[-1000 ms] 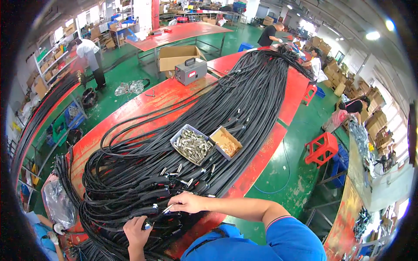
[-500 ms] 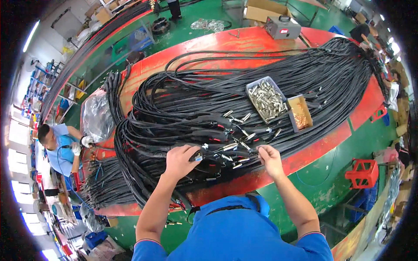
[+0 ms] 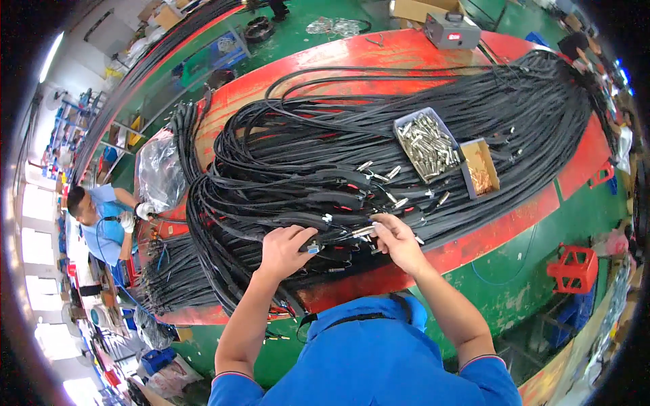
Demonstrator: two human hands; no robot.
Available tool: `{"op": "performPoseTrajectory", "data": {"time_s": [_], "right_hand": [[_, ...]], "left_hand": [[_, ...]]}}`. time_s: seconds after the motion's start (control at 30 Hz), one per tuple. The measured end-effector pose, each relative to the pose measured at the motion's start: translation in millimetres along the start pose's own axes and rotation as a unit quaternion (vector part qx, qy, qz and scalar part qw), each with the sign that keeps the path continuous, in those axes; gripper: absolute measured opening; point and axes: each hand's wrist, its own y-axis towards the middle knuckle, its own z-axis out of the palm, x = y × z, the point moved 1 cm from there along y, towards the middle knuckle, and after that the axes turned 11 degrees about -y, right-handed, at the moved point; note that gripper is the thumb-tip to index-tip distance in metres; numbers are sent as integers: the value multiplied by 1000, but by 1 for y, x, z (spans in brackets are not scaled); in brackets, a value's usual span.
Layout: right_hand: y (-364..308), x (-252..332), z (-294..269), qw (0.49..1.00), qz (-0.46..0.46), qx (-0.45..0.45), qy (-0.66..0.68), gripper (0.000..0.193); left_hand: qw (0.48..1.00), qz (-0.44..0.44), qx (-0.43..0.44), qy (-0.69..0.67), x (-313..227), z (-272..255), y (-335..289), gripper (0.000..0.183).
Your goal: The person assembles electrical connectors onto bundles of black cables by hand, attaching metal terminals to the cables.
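Note:
My left hand (image 3: 286, 250) is closed around the end of a black cable at the near side of the bundle. My right hand (image 3: 398, 245) is just to its right, thumb and fingers pinched on a slim silver metal connector (image 3: 363, 231). Both hands are over a thick spread of black cables (image 3: 338, 128) lying across the red table (image 3: 474, 245). Loose silver connectors (image 3: 393, 172) and thin wire ends lie among the cables beyond my hands. The wires right between my fingers are too small to make out.
A grey bin (image 3: 399, 142) heaped with silver connectors stands on the cables, beside a cardboard box (image 3: 480, 159) of small copper-coloured parts. At the far edge sits a grey machine (image 3: 452, 32). A co-worker (image 3: 101, 223) in white gloves works at the left. A red stool (image 3: 573, 269) stands right.
My right hand has moved left, closer to my left hand, and now pinches the silver connector. My left hand stays almost in place. The whole view has shifted slightly.

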Motion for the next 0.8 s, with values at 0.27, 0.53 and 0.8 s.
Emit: {"op": "performPoseTrajectory", "data": {"time_s": [0.27, 0.53, 0.8], "right_hand": [[-15, -70, -38, 988, 72, -135, -12, 22], [-56, -96, -68, 971, 88, -211, -68, 21], [-67, -101, -70, 973, 117, -182, -77, 22]], "left_hand": [[994, -3, 111, -4, 35, 28, 58, 50], [993, 56, 88, 59, 83, 94, 81, 63], [953, -154, -259, 11, 44, 65, -14, 45]]}}
